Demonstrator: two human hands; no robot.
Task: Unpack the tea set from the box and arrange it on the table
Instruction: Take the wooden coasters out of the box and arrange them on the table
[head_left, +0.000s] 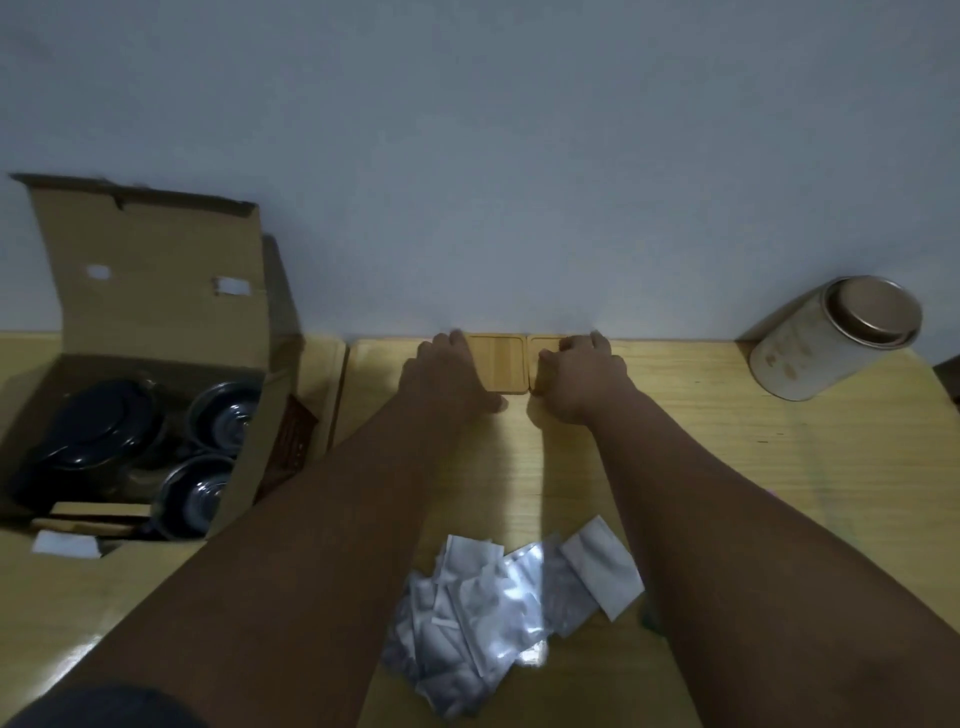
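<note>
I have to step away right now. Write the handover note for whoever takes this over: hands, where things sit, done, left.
Left hand: flat on the left wooden coaster, at the table's far edge by the wall.
Right hand: on the right wooden coaster, covering most of it. The two coasters sit side by side, edges nearly touching.
Done: two coasters out. Emptied wrappers lie piled at the near edge.
Left: the open box, far left, holds dark lidded pieces and wooden pieces. Unpack and arrange them.
Tea tin stands far right, untouched.
</note>
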